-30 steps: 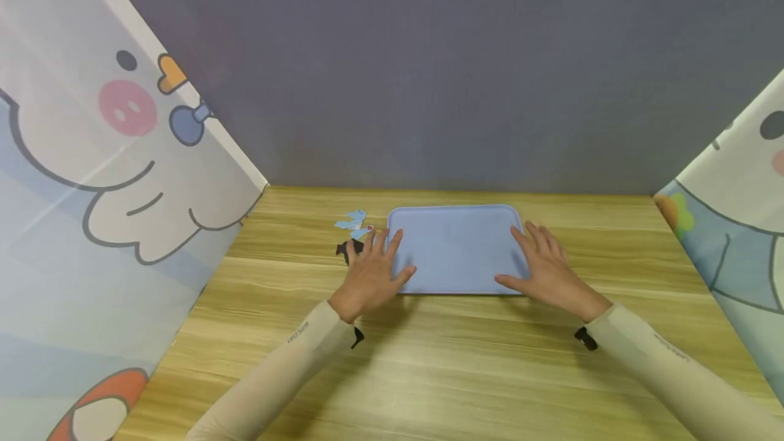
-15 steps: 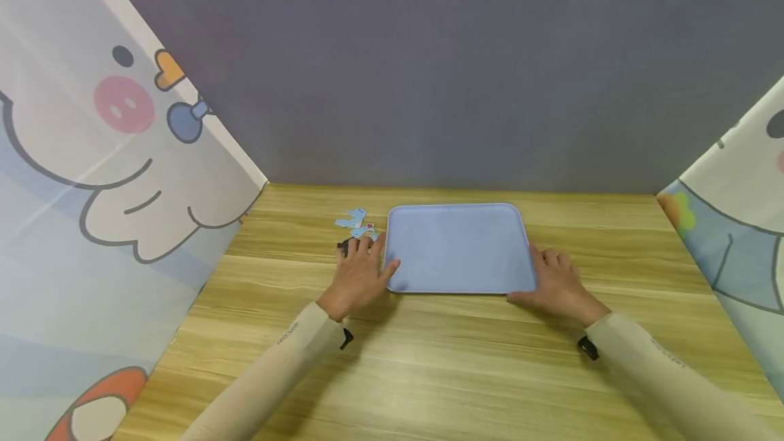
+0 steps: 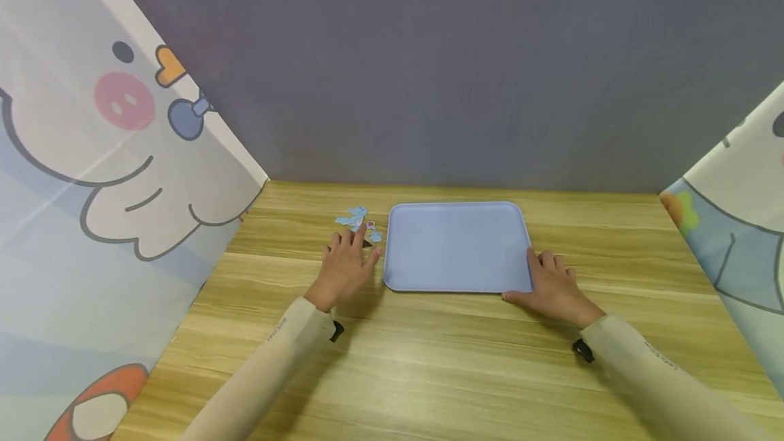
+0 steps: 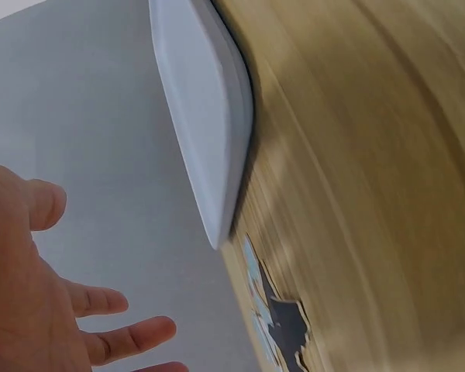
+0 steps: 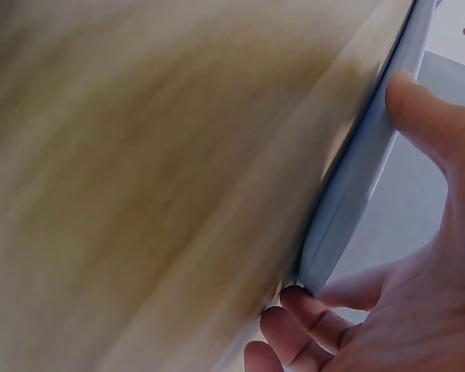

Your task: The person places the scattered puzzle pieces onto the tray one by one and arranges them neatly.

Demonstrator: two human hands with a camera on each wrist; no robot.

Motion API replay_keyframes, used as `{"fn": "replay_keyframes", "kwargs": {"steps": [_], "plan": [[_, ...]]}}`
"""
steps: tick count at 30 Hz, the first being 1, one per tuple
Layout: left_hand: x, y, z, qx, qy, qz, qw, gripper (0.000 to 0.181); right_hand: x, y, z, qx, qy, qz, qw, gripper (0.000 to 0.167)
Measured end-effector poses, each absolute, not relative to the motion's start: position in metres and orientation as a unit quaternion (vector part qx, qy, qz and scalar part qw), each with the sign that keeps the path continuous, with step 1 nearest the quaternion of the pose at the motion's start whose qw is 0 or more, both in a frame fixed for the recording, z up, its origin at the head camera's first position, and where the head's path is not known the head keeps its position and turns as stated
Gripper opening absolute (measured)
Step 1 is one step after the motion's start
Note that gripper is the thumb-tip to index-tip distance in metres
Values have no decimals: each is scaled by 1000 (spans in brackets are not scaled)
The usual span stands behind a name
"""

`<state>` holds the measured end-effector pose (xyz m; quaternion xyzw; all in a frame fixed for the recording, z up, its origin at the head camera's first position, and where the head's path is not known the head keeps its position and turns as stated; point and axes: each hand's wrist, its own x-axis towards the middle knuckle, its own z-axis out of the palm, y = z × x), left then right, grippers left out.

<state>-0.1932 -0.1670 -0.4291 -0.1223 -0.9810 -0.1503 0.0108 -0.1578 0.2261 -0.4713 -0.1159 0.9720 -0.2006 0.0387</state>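
A light blue rectangular tray (image 3: 456, 248) lies flat on the wooden table. My right hand (image 3: 554, 293) grips its near right corner; in the right wrist view the thumb (image 5: 418, 105) is against one edge and the fingers curl at the adjoining side. Left of the tray, my left hand (image 3: 341, 272) hovers with fingers spread and holds nothing. Just beyond its fingertips lie several flat light blue cut-out pieces (image 3: 352, 218), one with a small red mark. A flat black piece (image 4: 289, 327) shows beside them in the left wrist view; from the head view the hand mostly hides it.
The wood-grain table (image 3: 465, 366) runs back to a dark grey upright panel (image 3: 429, 73). Cartoon-printed panels stand at the left (image 3: 73, 196) and right (image 3: 735, 237). Both wrists carry a small black device, seen beneath the sleeves.
My left hand has drawn off the tray's left side toward the left, over the pieces. The right hand has lowered from above the tray onto its near right corner. The tray stays nearly in place.
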Motion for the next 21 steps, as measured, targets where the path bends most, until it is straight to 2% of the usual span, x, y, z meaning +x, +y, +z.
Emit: {"fn": "replay_keyframes", "kwargs": {"steps": [10, 21], "plan": [[-204, -181, -432, -103, -983, -151, -4, 66, -162, 222, -472, -111, 971, -209, 38, 114], [-227, -214, -432, -91, -979, -160, -84, 57, -166, 221, -467, -117, 972, -196, 53, 111]]}}
